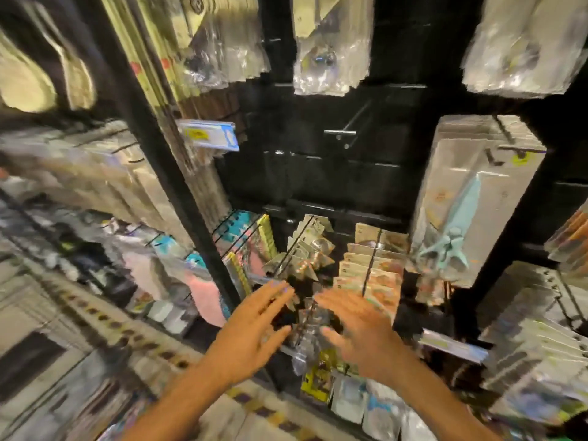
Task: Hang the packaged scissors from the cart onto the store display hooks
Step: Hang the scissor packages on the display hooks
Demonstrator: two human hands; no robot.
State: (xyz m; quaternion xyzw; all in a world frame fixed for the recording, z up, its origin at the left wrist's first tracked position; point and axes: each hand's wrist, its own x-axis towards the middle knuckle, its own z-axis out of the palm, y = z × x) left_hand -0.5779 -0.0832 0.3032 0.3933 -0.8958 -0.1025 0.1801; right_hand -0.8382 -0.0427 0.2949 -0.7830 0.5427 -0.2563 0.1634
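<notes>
Reaching forward side by side, both hands hover in front of a black display panel hung with packaged goods. With the left hand the fingers are spread and straight, holding nothing; the right hand is likewise spread and empty. Between them, low on the panel, a clear packet hangs on a wire hook; whether either hand touches it I cannot tell, for the view is badly smeared by motion. Right of the panel's bare middle hangs a thick row of packaged scissors, the front one pale blue in clear wrap. Near the panel's centre a bare metal hook juts out with nothing on it. Just above the hands, two hooks carry stacks of tan card packets. Left of these are pink and blue packs. At the panel's top, clear bags dangle. The cart does not show
</notes>
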